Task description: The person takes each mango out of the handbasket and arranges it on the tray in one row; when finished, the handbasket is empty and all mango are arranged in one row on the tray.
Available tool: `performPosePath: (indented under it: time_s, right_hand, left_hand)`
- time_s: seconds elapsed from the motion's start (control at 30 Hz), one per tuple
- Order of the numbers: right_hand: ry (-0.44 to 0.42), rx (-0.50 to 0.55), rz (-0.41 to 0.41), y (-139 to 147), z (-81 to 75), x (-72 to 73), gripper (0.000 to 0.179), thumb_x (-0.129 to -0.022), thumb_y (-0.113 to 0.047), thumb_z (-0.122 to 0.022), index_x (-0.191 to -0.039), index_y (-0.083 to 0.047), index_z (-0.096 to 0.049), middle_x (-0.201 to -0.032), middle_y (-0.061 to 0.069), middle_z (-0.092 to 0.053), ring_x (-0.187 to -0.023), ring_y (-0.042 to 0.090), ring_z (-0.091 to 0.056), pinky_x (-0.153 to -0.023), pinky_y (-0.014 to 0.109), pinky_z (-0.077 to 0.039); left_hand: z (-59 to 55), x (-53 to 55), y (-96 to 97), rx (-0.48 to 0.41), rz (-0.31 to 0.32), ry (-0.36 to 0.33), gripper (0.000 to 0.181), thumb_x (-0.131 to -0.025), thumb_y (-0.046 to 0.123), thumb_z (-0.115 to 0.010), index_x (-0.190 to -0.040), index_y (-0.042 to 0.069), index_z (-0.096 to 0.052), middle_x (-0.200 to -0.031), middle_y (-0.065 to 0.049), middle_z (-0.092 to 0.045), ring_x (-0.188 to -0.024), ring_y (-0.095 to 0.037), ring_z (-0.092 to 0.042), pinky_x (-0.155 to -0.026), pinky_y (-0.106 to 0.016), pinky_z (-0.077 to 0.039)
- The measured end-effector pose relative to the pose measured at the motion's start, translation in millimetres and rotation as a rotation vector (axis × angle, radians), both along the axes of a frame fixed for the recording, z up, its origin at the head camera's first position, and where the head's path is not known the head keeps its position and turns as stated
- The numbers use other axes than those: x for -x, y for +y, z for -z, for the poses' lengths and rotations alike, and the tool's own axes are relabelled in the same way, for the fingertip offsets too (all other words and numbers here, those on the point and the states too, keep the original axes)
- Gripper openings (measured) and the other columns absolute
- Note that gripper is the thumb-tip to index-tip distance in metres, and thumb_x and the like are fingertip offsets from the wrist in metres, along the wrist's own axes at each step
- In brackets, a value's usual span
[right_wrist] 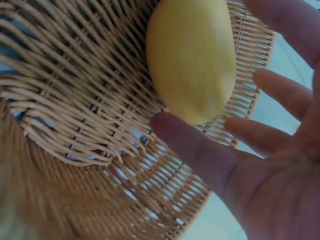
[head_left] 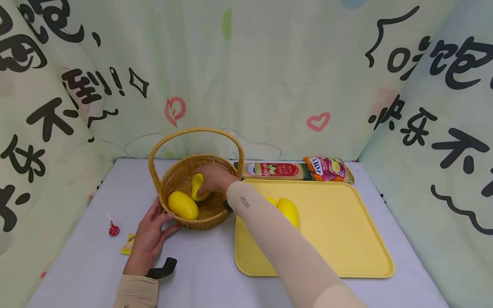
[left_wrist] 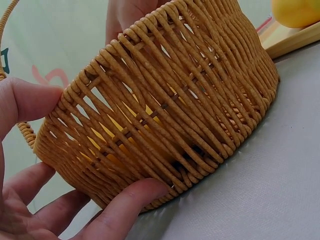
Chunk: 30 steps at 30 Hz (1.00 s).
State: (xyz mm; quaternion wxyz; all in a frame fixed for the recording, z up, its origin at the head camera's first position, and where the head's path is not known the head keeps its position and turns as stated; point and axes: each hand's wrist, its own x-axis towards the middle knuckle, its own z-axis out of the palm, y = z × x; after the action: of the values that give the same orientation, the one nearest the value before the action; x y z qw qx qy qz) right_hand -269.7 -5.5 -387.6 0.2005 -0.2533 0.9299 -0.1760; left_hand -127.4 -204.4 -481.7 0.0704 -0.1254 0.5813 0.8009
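In the head view my left hand (head_left: 148, 239) holds the near left side of a wicker basket (head_left: 209, 222), one finger at its rim and the thumb low on its wall. My right hand (head_left: 215, 177) reaches into the basket, around a yellow mango (head_left: 196, 186). In the right wrist view its fingers are spread; the thumb tip meets the lower end of the mango (right_wrist: 192, 60), while other fingers stand apart from it. Another mango (head_left: 182, 205) lies in the basket's near left part. A mango (head_left: 289, 211) rests on the yellow tray (head_left: 339, 239), with one more partly hidden behind my right forearm.
Behind the tray lie a long package with a red label (head_left: 273, 170) and a colourful snack bag (head_left: 329, 170). A red lollipop (head_left: 113, 229) and a small yellow packet (head_left: 128, 244) are at the left. Printed curtains surround the table. The basket's handle (head_left: 196, 130) arches above it.
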Motion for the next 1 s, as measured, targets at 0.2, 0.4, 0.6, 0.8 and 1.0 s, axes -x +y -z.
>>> performPosePath:
  time_s: [0.2,0.4,0.6,0.8,1.0]
  right_hand:
    - [-0.036,0.016,0.002,-8.0,2.8,1.9,0.078,-0.089,-0.024,-0.085,-0.158,-0.017,-0.051,-0.164,0.003,-0.051,-0.151,0.023,-0.044,-0.127,0.04,-0.038]
    - [-0.027,-0.029,-0.005,-10.9,5.2,1.2,0.077,-0.088,-0.023,-0.087,-0.157,-0.016,-0.054,-0.159,0.004,-0.056,-0.143,0.022,-0.05,-0.124,0.038,-0.041]
    - [-0.024,-0.084,-0.018,-11.4,1.7,-0.5,0.075,-0.087,-0.025,-0.088,-0.154,-0.018,-0.057,-0.158,0.003,-0.056,-0.142,0.02,-0.052,-0.121,0.038,-0.044]
    - [-0.05,-0.102,-0.012,-9.5,0.8,-1.6,0.074,-0.082,-0.023,-0.092,-0.15,-0.022,-0.062,-0.157,0.003,-0.056,-0.139,0.021,-0.052,-0.119,0.041,-0.047]
    - [-0.092,-0.127,-0.009,-9.2,0.2,-3.3,0.069,-0.08,-0.023,-0.093,-0.144,-0.024,-0.066,-0.154,0.003,-0.058,-0.133,0.021,-0.056,-0.112,0.042,-0.052]
  left_hand:
    - [0.2,-0.8,0.2,0.002,-0.005,-0.01,0.081,-0.108,0.01,-0.054,-0.17,0.041,-0.012,-0.179,0.013,-0.011,-0.152,-0.019,-0.037,-0.105,-0.038,-0.059]
    - [2.5,-1.5,-0.5,0.011,-0.011,-0.017,0.081,-0.108,0.009,-0.054,-0.17,0.041,-0.013,-0.179,0.014,-0.011,-0.151,-0.019,-0.038,-0.104,-0.038,-0.059]
    - [1.7,0.1,-1.7,0.001,-0.005,0.001,0.081,-0.108,0.009,-0.054,-0.17,0.041,-0.013,-0.179,0.013,-0.011,-0.151,-0.02,-0.038,-0.104,-0.039,-0.06]
    - [-0.1,0.1,-1.3,0.008,-0.003,0.012,0.081,-0.108,0.009,-0.054,-0.17,0.04,-0.014,-0.179,0.012,-0.012,-0.153,-0.02,-0.036,-0.104,-0.04,-0.059]
    - [-0.8,-1.4,-0.8,0.009,-0.006,0.01,0.08,-0.108,0.009,-0.054,-0.17,0.039,-0.014,-0.179,0.012,-0.012,-0.151,-0.02,-0.039,-0.102,-0.038,-0.06]
